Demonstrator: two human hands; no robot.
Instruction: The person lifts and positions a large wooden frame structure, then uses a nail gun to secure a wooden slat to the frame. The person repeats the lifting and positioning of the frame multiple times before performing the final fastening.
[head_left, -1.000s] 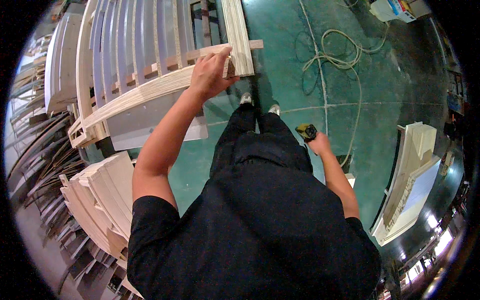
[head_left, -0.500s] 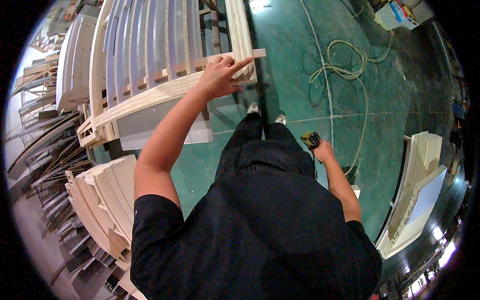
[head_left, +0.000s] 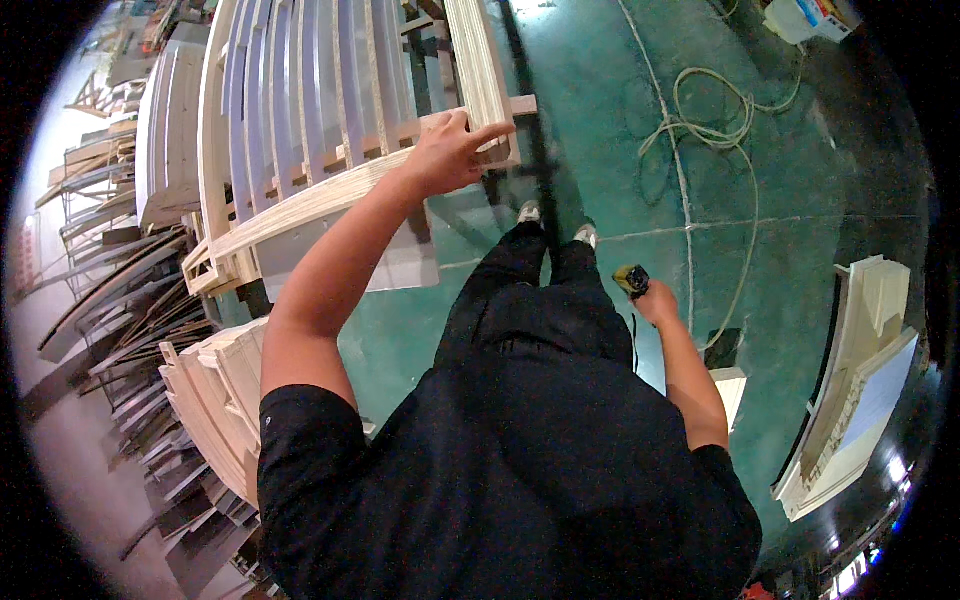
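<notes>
My left hand (head_left: 447, 155) is on the near right corner of a pale layered-wood frame (head_left: 320, 205), its fingers bent over the rail and one finger stretched along the corner. Long slats (head_left: 300, 90) run away from me inside the frame, above a thin cross strip (head_left: 522, 105) that sticks out past the right side. Low on my right, my right hand (head_left: 657, 302) is closed round a yellow-and-black hand tool (head_left: 631, 281), held off the frame and over the floor. A dark cord or hose hangs near it; its exact kind is hard to make out.
A coiled hose (head_left: 715, 125) lies on the green floor (head_left: 600, 150) ahead to the right. Stacked pale wooden panels (head_left: 850, 400) stand at the right. More wooden pieces (head_left: 215, 390) and a heap of offcuts (head_left: 140, 340) are at the left. A white bucket (head_left: 792, 20) stands far right.
My left hand has settled from a spread pose onto the frame's corner, its fingers more bent. The right hand keeps the tool at nearly the same height. The whole view has shifted slightly.
</notes>
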